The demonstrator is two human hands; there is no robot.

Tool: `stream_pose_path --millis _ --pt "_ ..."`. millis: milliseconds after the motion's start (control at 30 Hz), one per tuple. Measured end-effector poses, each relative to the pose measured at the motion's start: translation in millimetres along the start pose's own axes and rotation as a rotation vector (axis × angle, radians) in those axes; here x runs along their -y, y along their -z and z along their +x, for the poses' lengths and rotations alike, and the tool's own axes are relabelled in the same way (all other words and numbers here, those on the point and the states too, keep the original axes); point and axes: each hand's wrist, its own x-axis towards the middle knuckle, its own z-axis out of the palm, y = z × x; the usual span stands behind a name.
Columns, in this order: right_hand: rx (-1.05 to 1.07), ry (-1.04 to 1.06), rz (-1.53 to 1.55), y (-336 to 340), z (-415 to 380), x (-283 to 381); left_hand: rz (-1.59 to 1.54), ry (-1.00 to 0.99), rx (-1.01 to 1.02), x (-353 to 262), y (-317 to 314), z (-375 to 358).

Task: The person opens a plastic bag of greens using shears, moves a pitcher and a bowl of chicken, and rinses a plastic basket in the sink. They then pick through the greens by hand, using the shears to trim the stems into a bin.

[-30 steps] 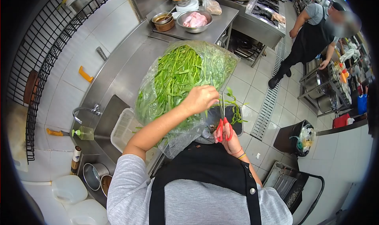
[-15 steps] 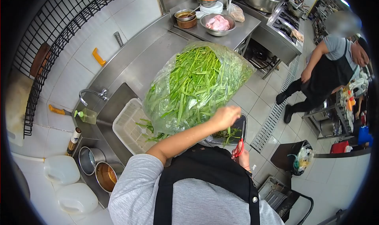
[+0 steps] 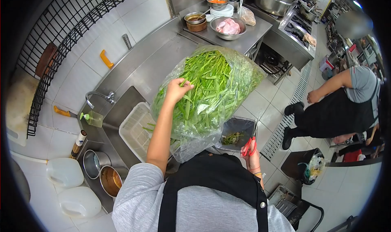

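Observation:
A big clear plastic bag (image 3: 244,71) lies open across the counter and sink edge, full of long-stemmed leafy greens (image 3: 205,75). My left hand (image 3: 178,90) is at the bag's left side, its fingers pinched at the stems; the exact grip is partly hidden. In my right hand (image 3: 251,155) is a pair of red-handled scissors (image 3: 255,136), blades pointing up and slightly apart. Just left of the scissors, below the bag, stands a grey-lined bin (image 3: 240,126) with plant scraps in it. A white plastic basket (image 3: 129,128) sits in the sink, partly covered by my left arm.
Behind the bag, a steel bowl of raw meat (image 3: 228,27) stands on a side table. The faucet (image 3: 99,96) and metal pots (image 3: 96,163) are at the left. A co-worker (image 3: 338,97) stands at the right, near a black trash bin (image 3: 303,165).
My left hand has moved from above the bin, leftward and away from me, to the greens in the bag. The scissors have tilted in my right hand. The co-worker has shifted.

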Motion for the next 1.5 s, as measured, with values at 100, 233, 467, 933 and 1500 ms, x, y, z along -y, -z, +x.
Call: stream_pose_path --millis 100,233,467,933,1500 --pt "0.077 0.078 -0.059 -9 -1 8 -0.231 -0.077 0.051 -15 24 -2" --pt "0.307 0.232 -0.178 -26 -10 26 -0.245 -0.198 0.192 -57 36 -20" --pt "0.559 0.246 -0.243 -39 -28 47 -0.156 -0.275 0.379 -88 -12 -31" --pt "0.318 0.171 -0.024 -20 -32 37 -0.015 -0.45 0.71 -116 -91 -58" --pt "-0.161 0.005 -0.068 18 -12 -22 -0.147 -0.37 0.603 -80 -60 -102"
